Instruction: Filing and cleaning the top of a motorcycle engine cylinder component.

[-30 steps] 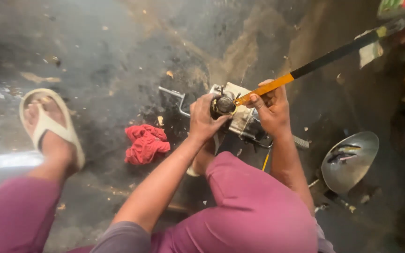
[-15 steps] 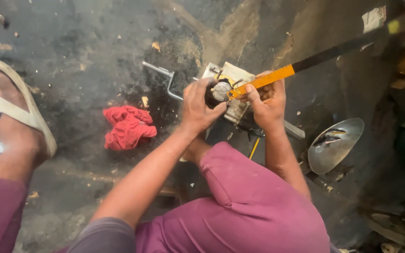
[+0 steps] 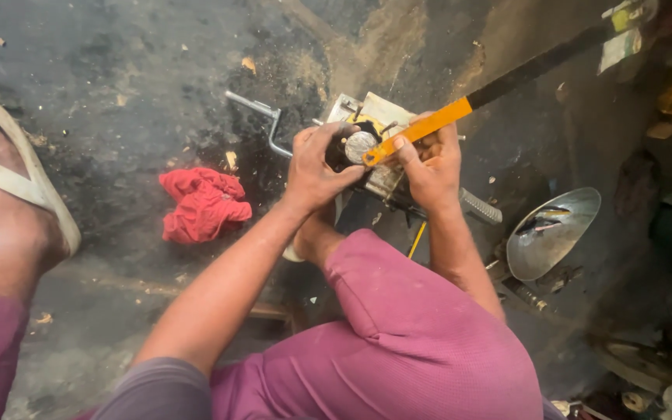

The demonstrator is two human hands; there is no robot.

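My left hand [image 3: 316, 165] grips a small black and silver round part [image 3: 358, 145] seated on a pale metal engine block [image 3: 372, 124] on the oily floor. My right hand [image 3: 429, 163] presses on the same block and holds the orange end of a long orange and black bar [image 3: 460, 114]. The bar's tip touches the round part and its black length runs up to the upper right. My knee in magenta trousers [image 3: 421, 311] is just below both hands.
A red rag [image 3: 202, 204] lies left of the block. A bent metal lever [image 3: 264, 117] sticks out from the block's left side. A shiny metal bowl [image 3: 551, 232] with tools sits right. My sandalled foot [image 3: 9, 187] rests at far left. Clutter fills the right edge.
The view has shifted slightly, so the foot and rag sit further left. Both hands stay on the block with the bar in the same place.
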